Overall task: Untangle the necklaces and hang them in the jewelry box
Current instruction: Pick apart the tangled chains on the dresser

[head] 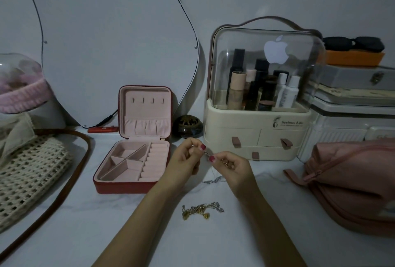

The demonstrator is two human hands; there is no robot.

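A red jewelry box [128,187] lies open on the table, pink inside, with its lid upright and several small hooks [147,100] bare. Just right of it, my left hand [186,160] and my right hand [233,169] pinch the two ends of a thin silver necklace [212,181] at its clasp, held between thumb and finger. The chain hangs down and trails on the table. Nearer to me lies a tangled heap of gold and silver necklaces [202,210], apart from both hands.
A cream cosmetics organiser [256,134] with a clear dome stands behind my hands. A pink pouch [352,183] lies at the right, a woven bag [27,170] with a brown strap at the left. A small dark pot [187,126] sits beside the box lid, a mirror behind.
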